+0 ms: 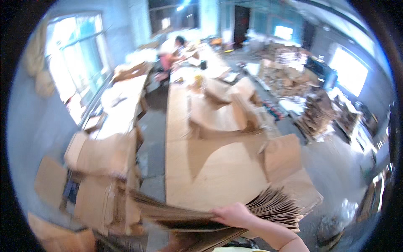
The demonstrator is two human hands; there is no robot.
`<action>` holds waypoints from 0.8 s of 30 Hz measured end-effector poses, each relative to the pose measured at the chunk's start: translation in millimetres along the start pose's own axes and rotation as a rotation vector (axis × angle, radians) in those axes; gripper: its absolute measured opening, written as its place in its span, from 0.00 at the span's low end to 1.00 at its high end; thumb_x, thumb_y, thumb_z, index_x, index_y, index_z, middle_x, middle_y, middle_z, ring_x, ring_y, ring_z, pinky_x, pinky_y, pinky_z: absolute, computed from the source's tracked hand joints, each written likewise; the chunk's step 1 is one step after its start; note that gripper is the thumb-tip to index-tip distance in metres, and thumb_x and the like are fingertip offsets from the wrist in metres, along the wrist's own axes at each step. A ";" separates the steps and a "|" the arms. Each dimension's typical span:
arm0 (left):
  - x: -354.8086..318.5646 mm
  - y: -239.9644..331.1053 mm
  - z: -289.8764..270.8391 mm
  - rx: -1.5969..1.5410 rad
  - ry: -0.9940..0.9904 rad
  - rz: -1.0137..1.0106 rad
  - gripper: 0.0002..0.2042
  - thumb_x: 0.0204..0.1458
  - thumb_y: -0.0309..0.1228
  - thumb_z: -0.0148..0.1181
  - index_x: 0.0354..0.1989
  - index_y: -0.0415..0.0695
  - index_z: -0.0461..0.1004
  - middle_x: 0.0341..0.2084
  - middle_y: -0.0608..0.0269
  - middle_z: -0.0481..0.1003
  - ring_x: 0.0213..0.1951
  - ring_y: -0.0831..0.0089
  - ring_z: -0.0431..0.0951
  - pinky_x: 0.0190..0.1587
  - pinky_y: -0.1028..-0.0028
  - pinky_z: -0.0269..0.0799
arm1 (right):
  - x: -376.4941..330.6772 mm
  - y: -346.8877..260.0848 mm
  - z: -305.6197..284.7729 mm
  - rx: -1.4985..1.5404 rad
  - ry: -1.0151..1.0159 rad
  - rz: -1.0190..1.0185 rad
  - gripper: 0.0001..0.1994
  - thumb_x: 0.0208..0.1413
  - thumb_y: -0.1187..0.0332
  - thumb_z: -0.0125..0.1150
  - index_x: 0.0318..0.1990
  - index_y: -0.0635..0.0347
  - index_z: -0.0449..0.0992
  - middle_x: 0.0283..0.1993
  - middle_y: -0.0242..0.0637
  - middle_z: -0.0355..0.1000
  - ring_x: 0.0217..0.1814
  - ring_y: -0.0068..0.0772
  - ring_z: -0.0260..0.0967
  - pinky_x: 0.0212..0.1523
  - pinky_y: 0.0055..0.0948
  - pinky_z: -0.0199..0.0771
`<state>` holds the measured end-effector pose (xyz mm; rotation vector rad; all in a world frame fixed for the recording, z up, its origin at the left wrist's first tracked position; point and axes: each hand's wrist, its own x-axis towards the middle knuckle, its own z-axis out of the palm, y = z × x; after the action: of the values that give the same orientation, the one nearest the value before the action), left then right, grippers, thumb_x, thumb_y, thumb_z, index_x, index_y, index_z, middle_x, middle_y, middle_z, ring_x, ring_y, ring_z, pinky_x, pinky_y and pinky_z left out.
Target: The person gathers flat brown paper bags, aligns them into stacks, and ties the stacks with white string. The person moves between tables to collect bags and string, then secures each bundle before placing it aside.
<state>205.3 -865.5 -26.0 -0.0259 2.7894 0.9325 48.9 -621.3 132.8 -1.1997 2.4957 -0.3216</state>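
Observation:
My right hand [233, 215] is closed over the upper edge of a thick stack of brown cardboard sheets [176, 213] at the near side of the table. To the right of the hand the sheets fan apart into many thin edges; toward the left they smear with motion. My right forearm comes in from the lower right. No left hand can be made out; the area beneath the stack is dark and blurred. Just beyond the stack lies the long wooden table [218, 180], with a folded cardboard piece [285, 157] at its right edge.
Bent cardboard sheets [226, 111] stand farther along the table. On the left, a bench carries a cardboard stack [103, 153], with more cardboard below. A person [170, 59] is at the far end. Cardboard heaps [289, 75] and a clear plastic bag [342, 218] lie on the right.

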 end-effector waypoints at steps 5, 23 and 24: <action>2.0 -38.4 28.8 -0.175 -0.336 -0.094 0.19 0.62 0.43 0.52 0.55 0.46 0.72 0.53 0.58 0.74 0.52 0.59 0.75 0.57 0.62 0.70 | 3.9 9.2 12.8 -0.002 -0.044 -0.056 0.17 0.63 0.45 0.49 0.52 0.39 0.71 0.33 0.39 0.78 0.34 0.48 0.77 0.30 0.47 0.76; -85.8 -151.6 -79.8 -1.402 0.824 -0.442 0.34 0.66 0.58 0.29 0.74 0.50 0.47 0.74 0.62 0.47 0.74 0.63 0.45 0.73 0.59 0.42 | -35.5 -12.4 -7.2 -0.051 0.053 -0.276 0.30 0.53 0.37 0.57 0.54 0.47 0.75 0.47 0.32 0.76 0.57 0.35 0.70 0.67 0.51 0.53; -87.9 -159.6 -85.4 -1.425 0.780 -0.289 0.37 0.65 0.61 0.25 0.75 0.49 0.43 0.75 0.62 0.44 0.75 0.64 0.40 0.74 0.59 0.35 | -36.4 -20.3 -16.1 -0.010 0.048 -0.278 0.33 0.50 0.34 0.58 0.55 0.47 0.75 0.47 0.33 0.76 0.57 0.36 0.70 0.68 0.53 0.51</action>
<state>288.6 -1048.5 -36.9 -1.1086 1.7474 2.9400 77.8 -604.3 162.4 -1.5634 2.3708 -0.4134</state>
